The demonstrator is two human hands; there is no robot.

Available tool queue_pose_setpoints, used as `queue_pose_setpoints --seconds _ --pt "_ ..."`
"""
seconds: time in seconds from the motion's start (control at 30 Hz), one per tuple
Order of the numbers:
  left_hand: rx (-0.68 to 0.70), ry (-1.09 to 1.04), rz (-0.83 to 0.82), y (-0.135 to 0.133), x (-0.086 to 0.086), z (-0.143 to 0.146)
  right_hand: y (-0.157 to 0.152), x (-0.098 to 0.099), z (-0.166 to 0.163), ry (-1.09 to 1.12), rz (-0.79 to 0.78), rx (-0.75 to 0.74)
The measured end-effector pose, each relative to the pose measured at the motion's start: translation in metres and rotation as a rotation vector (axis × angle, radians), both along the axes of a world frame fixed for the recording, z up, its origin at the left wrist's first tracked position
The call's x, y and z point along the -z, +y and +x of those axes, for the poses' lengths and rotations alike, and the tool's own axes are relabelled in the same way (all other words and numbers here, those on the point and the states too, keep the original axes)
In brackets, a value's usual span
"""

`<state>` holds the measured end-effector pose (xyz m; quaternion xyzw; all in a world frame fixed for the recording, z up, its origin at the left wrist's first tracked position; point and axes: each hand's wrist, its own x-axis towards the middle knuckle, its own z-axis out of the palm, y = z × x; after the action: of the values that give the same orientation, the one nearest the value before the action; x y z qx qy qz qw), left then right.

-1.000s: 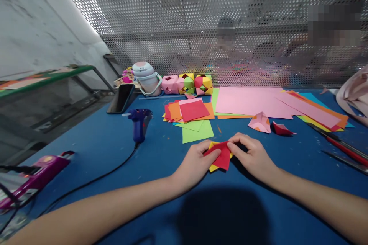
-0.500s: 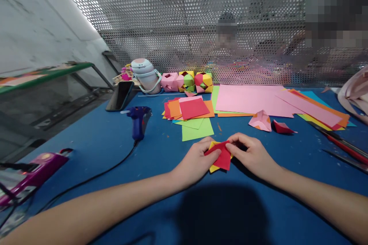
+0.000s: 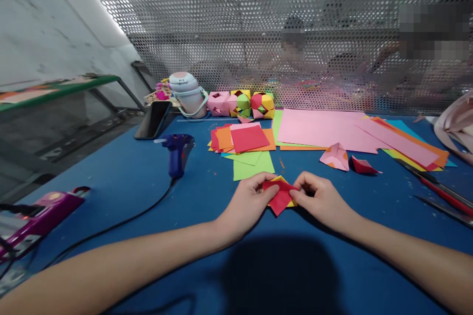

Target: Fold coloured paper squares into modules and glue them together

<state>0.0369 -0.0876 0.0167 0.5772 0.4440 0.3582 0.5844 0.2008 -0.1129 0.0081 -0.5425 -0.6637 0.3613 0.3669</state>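
A folded piece of red and yellow paper (image 3: 280, 196) lies on the blue table (image 3: 155, 236) between my hands. My left hand (image 3: 247, 203) pinches its left edge with closed fingers. My right hand (image 3: 322, 198) pinches its right edge, fingers curled. Just beyond lie green squares (image 3: 253, 166) and a stack of red and orange squares (image 3: 244, 139). Two small folded pieces, one pink (image 3: 334, 156) and one red (image 3: 362, 165), sit to the right.
A blue glue gun (image 3: 176, 153) with a black cord lies at left, a purple tool (image 3: 40, 214) at the near left edge. Big pink sheets (image 3: 325, 130), paper balls (image 3: 240, 103), a white jar (image 3: 187, 94) and a phone (image 3: 153, 120) stand by the perforated screen; people sit behind it.
The red flap has been folded down, so the piece looks smaller and pointed toward me. Both hands shifted slightly and stay on the paper.
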Motion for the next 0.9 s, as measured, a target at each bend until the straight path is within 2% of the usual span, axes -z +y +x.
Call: queue_pose_setpoints --seconds 0.3,0.67,0.9 --pt "0.025 0.042 0.065 0.0032 0.0019 -0.0007 -0.0008 0.001 0.002 0.066 0.016 0.008" --pt "0.118 0.133 0.118 0.0035 0.0029 -0.0025 -0.002 0.0023 0.0028 0.038 0.057 0.04" --pt "0.099 0.154 0.143 0.0042 0.0076 -0.0041 -0.0014 0.0022 0.0026 0.04 0.039 0.03"
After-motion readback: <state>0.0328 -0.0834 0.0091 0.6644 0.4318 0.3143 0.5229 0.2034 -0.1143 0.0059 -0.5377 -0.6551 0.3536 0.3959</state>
